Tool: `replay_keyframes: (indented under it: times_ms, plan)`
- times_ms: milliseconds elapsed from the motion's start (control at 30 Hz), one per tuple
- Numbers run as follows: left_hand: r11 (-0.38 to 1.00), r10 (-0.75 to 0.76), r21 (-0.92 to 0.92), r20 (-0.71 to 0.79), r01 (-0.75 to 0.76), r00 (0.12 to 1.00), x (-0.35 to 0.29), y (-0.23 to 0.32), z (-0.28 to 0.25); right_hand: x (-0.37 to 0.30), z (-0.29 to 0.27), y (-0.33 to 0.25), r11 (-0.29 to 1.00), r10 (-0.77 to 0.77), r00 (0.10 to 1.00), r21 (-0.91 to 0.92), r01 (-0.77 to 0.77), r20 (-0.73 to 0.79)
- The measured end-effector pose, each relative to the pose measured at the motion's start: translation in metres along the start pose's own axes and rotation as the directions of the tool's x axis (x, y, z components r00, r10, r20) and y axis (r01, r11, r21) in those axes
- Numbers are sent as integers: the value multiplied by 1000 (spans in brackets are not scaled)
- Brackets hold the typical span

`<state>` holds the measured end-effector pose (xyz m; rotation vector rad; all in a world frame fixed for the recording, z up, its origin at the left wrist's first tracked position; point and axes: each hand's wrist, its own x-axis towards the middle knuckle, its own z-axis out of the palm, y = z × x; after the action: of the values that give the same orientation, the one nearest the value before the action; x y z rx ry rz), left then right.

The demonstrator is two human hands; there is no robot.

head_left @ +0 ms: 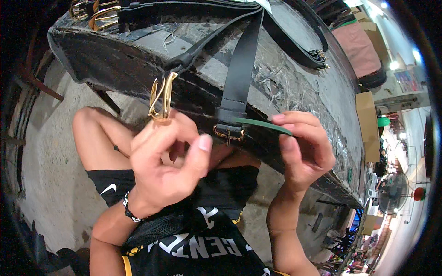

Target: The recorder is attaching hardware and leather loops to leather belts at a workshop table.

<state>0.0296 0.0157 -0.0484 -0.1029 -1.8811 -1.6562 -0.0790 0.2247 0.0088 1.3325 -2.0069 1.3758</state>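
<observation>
My right hand (306, 147) pinches one end of a thin green strip (264, 125) between thumb and fingers. The strip's other end reaches the lower part of a black leather belt (237, 87), which hangs over the table edge. At the bottom of that belt is a gold buckle (229, 134). My left hand (168, 158) has its thumb apart from its curled fingers, with no held thing showing. Just above its knuckles hangs a larger gold buckle (162, 97) on a second black belt (195, 48); whether they touch is unclear.
The dark, worn table (106, 55) has scraps of clear film on top. More black belts lie across it, with gold buckles (106, 18) at the far left and another belt (294, 43) curving right. A fan (393, 193) and cardboard box (367, 122) stand at the right.
</observation>
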Motion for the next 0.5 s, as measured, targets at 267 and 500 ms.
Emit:
replay_keyframes:
  times_ms: [267,500]
  plan:
    - [780,483,420,69,-464,873,17,-11,22,-11,-13,-2,998,42,993,58,-35,-115]
    - [776,502,381,110,-503,858,20,-10,15,-9,-13,3,997,-19,998,78,23,-61]
